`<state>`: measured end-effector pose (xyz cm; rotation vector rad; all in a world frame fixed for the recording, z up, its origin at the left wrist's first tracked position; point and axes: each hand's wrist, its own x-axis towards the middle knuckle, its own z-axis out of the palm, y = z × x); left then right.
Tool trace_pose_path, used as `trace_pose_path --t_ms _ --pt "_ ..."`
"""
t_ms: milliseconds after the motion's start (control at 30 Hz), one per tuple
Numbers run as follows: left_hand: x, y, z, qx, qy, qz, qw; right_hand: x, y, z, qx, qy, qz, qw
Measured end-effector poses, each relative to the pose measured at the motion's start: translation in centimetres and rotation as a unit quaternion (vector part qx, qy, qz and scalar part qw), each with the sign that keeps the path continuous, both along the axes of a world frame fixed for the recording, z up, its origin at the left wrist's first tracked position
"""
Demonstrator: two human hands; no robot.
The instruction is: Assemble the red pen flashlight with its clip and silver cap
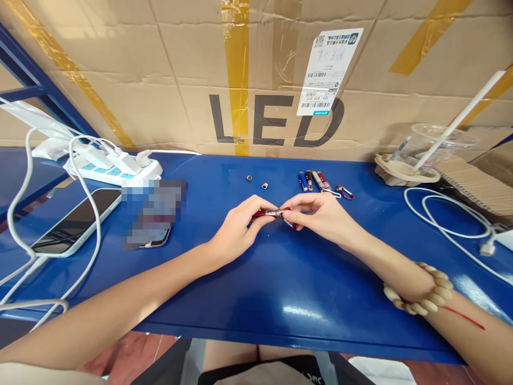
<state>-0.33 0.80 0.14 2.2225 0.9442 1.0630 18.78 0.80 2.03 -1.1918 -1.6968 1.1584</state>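
Observation:
My left hand [240, 223] pinches a small red metal tube with a pale label, like a mini flashlight [265, 213], between thumb and fingers. At the tube's silver end, my right hand [320, 214] closes on a red carabiner [290, 224], with fingertips meeting the tip of the tube. The joint between the two is partly hidden by my fingers. Beyond my hands lie two tiny metal pieces, a ring-like one [249, 178] and a shiny one [265, 185]. Several similar tubes, among them a blue tube [303, 181], rest in a row beside another red carabiner [345, 192].
A large cardboard box [184, 64] walls off the back of the blue table [256, 299]. To the left are a white power strip [116, 168], cables and a phone [78, 222]. On the right stand a plastic cup [436, 144] in a holder and a coiled white cable [441, 224].

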Motion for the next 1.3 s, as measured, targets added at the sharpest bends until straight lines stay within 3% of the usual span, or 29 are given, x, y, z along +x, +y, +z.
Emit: trace_pose_path --t_ms 200,500,567,667,767,867,1133,1300 --pt "-0.12 0.11 -0.21 0.048 -0.017 -0.043 0.998 -0.1 -0.02 -0.18 -0.115 0.026 0.011 0.993" --pt "-0.27 0.1 -0.11 0.078 0.02 -0.043 0.996 -0.51 -0.48 -0.58 -0.116 0.046 0.01 0.992" --pt "-0.12 0.03 -0.11 0.073 0.015 -0.024 0.997 -0.59 -0.6 -0.6 -0.076 0.036 -0.003 0.996" --pt "0.13 -0.2 0.0 0.045 0.008 0.014 0.999 -0.46 -0.7 -0.46 0.082 0.001 -0.04 0.996" --pt "0.29 -0.41 0.29 0.014 0.004 0.036 0.999 -0.18 -0.71 -0.13 0.247 -0.048 -0.038 0.967" --pt "0.37 -0.45 0.52 -0.009 0.007 0.034 0.999 -0.04 -0.67 0.05 0.308 -0.076 0.001 0.948" --pt "0.41 -0.29 0.39 -0.03 -0.009 0.033 0.999 -0.14 -0.41 -0.22 0.24 -0.073 -0.051 0.967" --pt "0.37 -0.25 0.28 -0.019 -0.017 0.015 1.0 -0.02 -0.18 0.01 0.161 -0.035 -0.026 0.986"
